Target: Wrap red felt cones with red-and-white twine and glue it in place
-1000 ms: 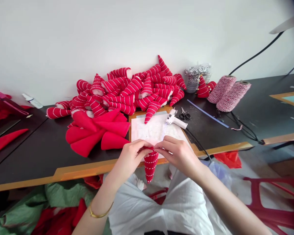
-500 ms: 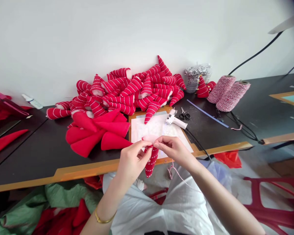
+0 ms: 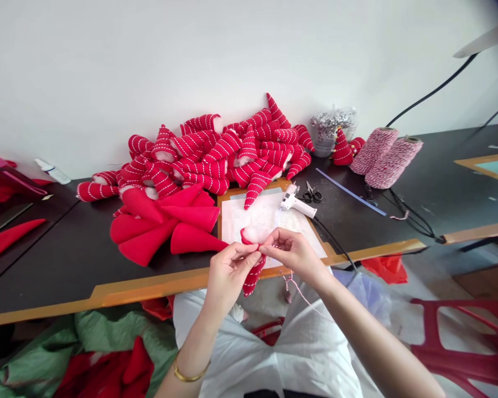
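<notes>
Between my hands, at the table's front edge, is a stuffed red felt cone [image 3: 254, 279] with white stitched lines, its tip pointing down and white filling showing at its wide end. My left hand [image 3: 230, 271] pinches the cone's side with thumb and fingers. Thumb and forefinger of my right hand [image 3: 292, 251] are closed at the same spot, on red-and-white twine. A length of this twine [image 3: 301, 294] hangs below my right wrist. A white glue gun [image 3: 297, 204] lies just beyond, on a white sheet [image 3: 232, 215].
Many stitched cones [image 3: 207, 149] are heaped against the wall, with plain red felt cones [image 3: 149, 232] before them. Scissors [image 3: 312, 192], a blue strip [image 3: 351, 190] and two twine spools [image 3: 392, 160] lie to the right. A red stool [image 3: 435, 331] stands at lower right.
The cone has tilted, so more of its white filling shows and its tip has swung slightly left. My left hand has shifted a little to the right; both hands keep their pinch.
</notes>
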Demonstrator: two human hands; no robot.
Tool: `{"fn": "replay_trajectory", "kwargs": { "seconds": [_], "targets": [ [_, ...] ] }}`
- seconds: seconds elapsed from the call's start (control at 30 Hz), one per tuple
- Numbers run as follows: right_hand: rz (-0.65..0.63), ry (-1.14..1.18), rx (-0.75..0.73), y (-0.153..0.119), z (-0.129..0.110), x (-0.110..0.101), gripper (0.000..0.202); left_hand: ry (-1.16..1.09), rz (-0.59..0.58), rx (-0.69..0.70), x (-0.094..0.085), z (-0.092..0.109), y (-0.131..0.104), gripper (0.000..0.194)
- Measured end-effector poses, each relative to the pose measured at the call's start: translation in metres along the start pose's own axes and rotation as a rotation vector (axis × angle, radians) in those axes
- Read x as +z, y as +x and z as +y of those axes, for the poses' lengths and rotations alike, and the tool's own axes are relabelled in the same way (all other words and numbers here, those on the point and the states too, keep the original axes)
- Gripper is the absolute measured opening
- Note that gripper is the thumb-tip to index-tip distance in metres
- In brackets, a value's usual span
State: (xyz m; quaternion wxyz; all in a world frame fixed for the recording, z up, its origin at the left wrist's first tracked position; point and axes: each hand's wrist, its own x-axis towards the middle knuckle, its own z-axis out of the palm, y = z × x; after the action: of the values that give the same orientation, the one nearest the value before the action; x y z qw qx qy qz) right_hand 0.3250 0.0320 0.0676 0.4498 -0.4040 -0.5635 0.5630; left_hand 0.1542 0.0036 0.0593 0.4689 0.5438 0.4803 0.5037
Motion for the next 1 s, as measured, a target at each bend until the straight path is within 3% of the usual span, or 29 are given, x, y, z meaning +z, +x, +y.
{"fn": "replay_trajectory", "kwargs": {
  "seconds": [0.2, 0.4, 0.63, 0.73, 0.87, 1.0],
  "targets": [
    [-0.029, 0.034, 0.117, 0.000, -0.011, 0.003, 0.044, -0.091, -0.023, -0.004, -0.001, -0.002, 0.001, 0.021],
    [-0.073, 0.054, 0.161, 0.000, -0.008, 0.001, 0.045, -0.096, -0.035, -0.030, -0.002, -0.002, 0.001, 0.019],
    [-0.024, 0.045, 0.114, 0.012, 0.016, 0.002, 0.044, -0.037, -0.022, -0.048, -0.006, -0.004, 0.004, 0.025],
    [0.013, -0.055, 0.021, 0.024, 0.035, 0.000, 0.038, -0.078, 0.015, -0.114, -0.009, -0.006, 0.009, 0.030],
    [0.300, -0.463, -0.241, 0.043, 0.054, -0.036, 0.022, -0.189, 0.141, -0.217, -0.021, -0.004, 0.019, 0.040],
    [0.566, -0.827, -0.213, 0.055, 0.053, -0.103, 0.021, -0.260, 0.311, -0.234, -0.040, -0.001, 0.027, 0.049]
  ]
}}
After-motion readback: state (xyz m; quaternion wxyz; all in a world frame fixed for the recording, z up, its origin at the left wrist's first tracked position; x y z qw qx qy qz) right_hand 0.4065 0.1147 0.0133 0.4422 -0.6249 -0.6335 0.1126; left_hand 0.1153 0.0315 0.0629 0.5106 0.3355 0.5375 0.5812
